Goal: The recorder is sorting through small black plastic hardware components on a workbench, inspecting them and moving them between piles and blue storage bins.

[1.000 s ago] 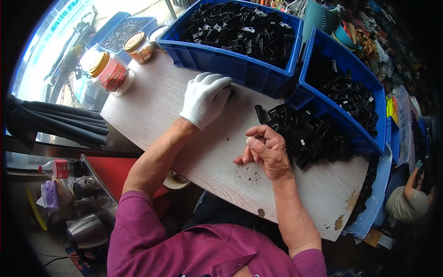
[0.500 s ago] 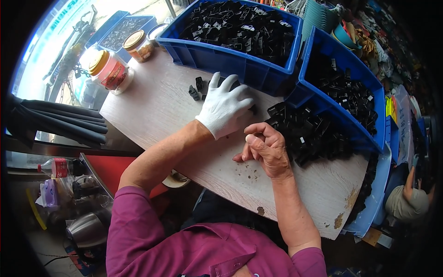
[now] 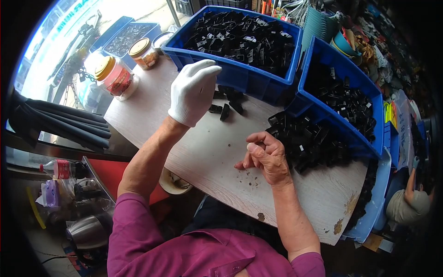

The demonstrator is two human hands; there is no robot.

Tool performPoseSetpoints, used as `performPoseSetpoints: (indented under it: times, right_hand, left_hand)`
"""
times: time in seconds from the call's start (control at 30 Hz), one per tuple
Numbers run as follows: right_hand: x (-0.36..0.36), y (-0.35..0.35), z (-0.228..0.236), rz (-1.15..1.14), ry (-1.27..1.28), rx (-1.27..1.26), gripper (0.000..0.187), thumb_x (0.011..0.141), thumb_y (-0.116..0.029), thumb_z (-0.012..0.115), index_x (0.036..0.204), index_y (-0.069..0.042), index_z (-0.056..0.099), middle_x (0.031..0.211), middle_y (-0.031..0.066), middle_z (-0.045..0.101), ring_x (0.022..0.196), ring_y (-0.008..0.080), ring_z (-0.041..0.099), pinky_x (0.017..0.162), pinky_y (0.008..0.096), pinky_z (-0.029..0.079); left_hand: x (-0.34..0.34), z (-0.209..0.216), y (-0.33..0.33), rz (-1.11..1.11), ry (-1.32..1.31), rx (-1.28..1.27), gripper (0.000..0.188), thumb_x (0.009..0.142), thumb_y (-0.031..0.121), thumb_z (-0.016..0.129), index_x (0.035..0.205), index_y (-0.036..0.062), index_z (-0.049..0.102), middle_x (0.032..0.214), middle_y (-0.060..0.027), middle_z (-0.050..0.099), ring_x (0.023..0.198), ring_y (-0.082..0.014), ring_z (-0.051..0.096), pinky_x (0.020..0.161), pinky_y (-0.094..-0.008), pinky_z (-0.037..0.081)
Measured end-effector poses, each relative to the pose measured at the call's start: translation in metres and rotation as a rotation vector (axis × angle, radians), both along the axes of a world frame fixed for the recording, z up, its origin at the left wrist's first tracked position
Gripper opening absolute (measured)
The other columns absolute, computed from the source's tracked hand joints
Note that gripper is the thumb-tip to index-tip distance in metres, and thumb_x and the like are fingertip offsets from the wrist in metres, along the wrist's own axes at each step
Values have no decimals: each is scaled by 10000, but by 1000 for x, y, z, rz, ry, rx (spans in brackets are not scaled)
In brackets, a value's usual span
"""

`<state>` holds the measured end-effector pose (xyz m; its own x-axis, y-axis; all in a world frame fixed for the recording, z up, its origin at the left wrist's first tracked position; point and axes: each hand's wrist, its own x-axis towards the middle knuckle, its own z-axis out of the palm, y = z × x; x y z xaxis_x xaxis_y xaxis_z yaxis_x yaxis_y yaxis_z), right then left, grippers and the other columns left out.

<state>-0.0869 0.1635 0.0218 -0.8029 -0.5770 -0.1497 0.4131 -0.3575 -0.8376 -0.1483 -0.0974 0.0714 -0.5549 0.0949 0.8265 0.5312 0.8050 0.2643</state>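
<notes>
My left hand (image 3: 193, 92), in a white knitted glove, is raised over the table by the front wall of a large blue bin (image 3: 230, 69). Its fingers are pressed together and curved, and whatever they may hold is hidden. Beside it lie several small black plastic parts (image 3: 224, 112). My bare right hand (image 3: 269, 158) rests at the table's middle with fingers curled and thumb against the index finger; nothing shows in it. Just right of that hand spreads a heap of black plastic parts (image 3: 314, 145).
A second blue bin (image 3: 341, 117) of black parts stands at the right. Two lidded jars, one large (image 3: 121, 84) and one small (image 3: 144, 54), stand at the table's far left. A light blue tub (image 3: 376, 194) sits past the right edge. Another person (image 3: 408, 203) is at far right.
My left hand has lifted off the black parts and moved left; its spread fingers have come together. Several parts it covered now show. My right hand has stayed about where it was.
</notes>
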Motion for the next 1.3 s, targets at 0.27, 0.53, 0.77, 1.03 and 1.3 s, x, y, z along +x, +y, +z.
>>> performPoseSetpoints:
  times: [0.27,0.53,0.77,1.03,1.3]
  right_hand:
    - [2,0,-4,-3,9,-8,244,999,-129,671,1174,29,608,731,40,622,649,115,648,752,427,670]
    - [0,0,-3,-13,34,12,263,995,-160,686,1178,13,608,640,19,519,640,165,654,752,523,657]
    - [0,-2,-3,-16,12,-23,246,993,-137,678,1162,33,618,710,28,609,626,100,635,740,408,668]
    - [1,-2,-2,-18,31,-18,255,993,-142,681,1164,37,620,711,25,604,636,102,642,739,405,667]
    - [-1,-2,-2,-13,24,-8,259,990,-141,685,1166,38,621,707,20,593,633,100,633,734,402,666]
  left_hand:
    - [-88,37,-31,341,-436,-285,798,824,603,700,1453,129,566,1339,-229,604,1206,-436,594,1004,-495,521]
    - [-149,54,-17,402,-796,-401,784,800,386,733,1524,198,501,1380,-238,582,1216,-394,640,1036,-436,542]
    - [-162,47,-20,462,-774,-536,633,831,341,691,1450,251,595,1348,-227,627,1174,-387,678,977,-458,580]
    - [-160,49,-19,448,-804,-450,556,828,311,684,1378,231,655,1300,-218,670,1162,-362,687,988,-442,572]
    - [-153,50,-15,369,-615,-365,346,818,243,726,1148,148,768,1048,-192,753,988,-353,733,917,-413,590]
